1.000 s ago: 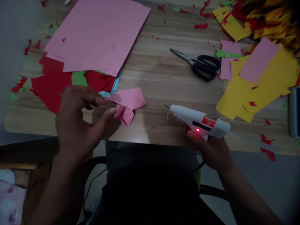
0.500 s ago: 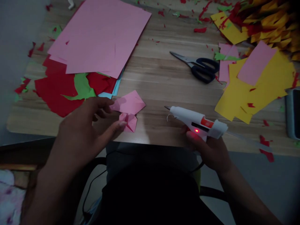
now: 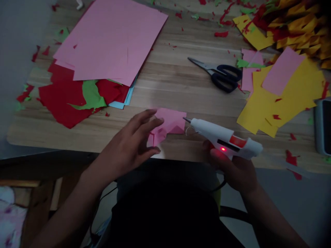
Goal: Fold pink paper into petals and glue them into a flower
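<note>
A folded pink paper piece (image 3: pixel 169 124) lies on the wooden table (image 3: pixel 170 82) near its front edge. My left hand (image 3: pixel 131 144) rests on the piece's left part, fingers stretched out and pressing it flat. My right hand (image 3: pixel 232 167) is closed round the grip of a white hot glue gun (image 3: pixel 224 137) whose red light glows. The gun's metal nozzle points left and sits just at the right edge of the pink piece.
Large pink sheets (image 3: pixel 111 41) lie over red and green paper (image 3: pixel 74 96) at the back left. Black-handled scissors (image 3: pixel 219 74) lie right of the middle. Yellow and pink sheets (image 3: pixel 281 89) and scraps fill the right. A grey device (image 3: pixel 323 125) sits at the right edge.
My left hand moved the pink piece rightwards and laid it flat, with the fingers now spread on it. The glue gun's nozzle now meets the piece's right edge.
</note>
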Tool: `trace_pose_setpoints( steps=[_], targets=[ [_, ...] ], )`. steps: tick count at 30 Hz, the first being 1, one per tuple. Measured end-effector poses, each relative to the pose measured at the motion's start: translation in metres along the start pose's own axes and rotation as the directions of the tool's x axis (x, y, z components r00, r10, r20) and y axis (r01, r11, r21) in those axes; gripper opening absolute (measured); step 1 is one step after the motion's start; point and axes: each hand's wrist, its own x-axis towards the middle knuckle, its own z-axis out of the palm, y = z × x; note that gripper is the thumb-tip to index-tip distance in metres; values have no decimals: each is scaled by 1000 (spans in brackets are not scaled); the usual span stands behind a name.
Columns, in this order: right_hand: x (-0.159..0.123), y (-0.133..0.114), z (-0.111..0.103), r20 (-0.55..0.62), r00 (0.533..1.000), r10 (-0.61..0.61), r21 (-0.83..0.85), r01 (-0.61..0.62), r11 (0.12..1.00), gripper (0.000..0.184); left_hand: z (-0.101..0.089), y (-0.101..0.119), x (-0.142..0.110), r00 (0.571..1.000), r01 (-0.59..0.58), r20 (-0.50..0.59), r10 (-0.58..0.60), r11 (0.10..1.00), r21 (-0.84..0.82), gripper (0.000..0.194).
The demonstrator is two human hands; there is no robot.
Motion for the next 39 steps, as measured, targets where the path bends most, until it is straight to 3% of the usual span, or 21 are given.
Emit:
trace_pose_setpoints(
  steps=[4, 10, 17, 27, 39],
  targets=[
    [-4, -6, -2, 19, 997, 78, 21, -79, 997, 33, 7, 11, -4, 949, 160, -294, -116, 978, 130, 29],
    [8, -16, -7, 69, 997, 23, -36, -20, 999, 32, 31, 24, -9, 972, 166, -201, -120, 959, 231, 24],
    [17, -25, -11, 175, 976, 128, -126, -106, 986, 40, 29, 9, -8, 982, 29, -188, -11, 995, 92, 17],
    [17, -29, -10, 286, 950, 124, -206, -66, 976, 41, 28, 6, 1, 995, 42, -95, -31, 993, 114, 9],
    [19, -24, -5, 269, 958, 104, -63, -91, 994, 39, 36, 2, -7, 980, -41, -186, 66, 990, 134, 20]
  ],
)
